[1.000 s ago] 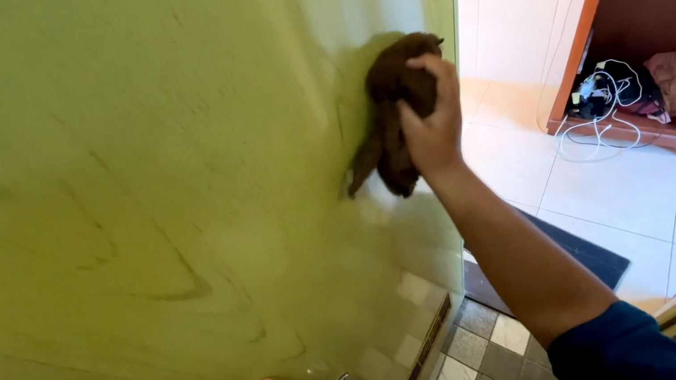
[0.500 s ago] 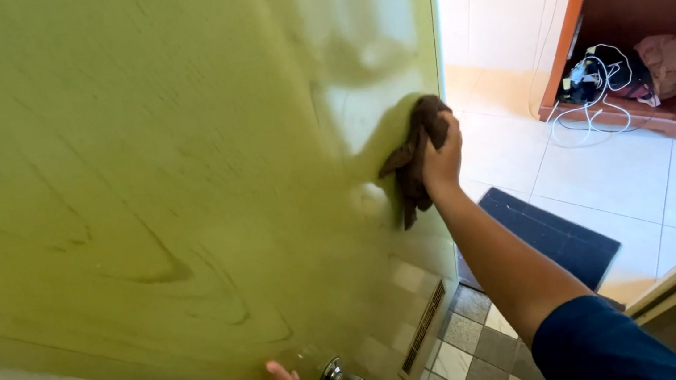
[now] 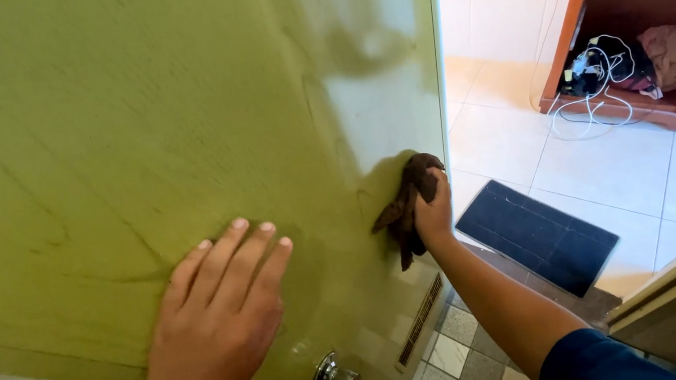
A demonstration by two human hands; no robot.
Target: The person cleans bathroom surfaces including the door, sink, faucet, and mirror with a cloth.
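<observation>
Head view: right hand [image 3: 432, 213] grips brown cloth [image 3: 403, 211] against green door [image 3: 118, 116] (left hand [image 3: 217, 313] flat, open).

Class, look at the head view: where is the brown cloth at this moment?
The brown cloth is right of centre, bunched in the right hand and pressed against the green door near its edge.
</observation>
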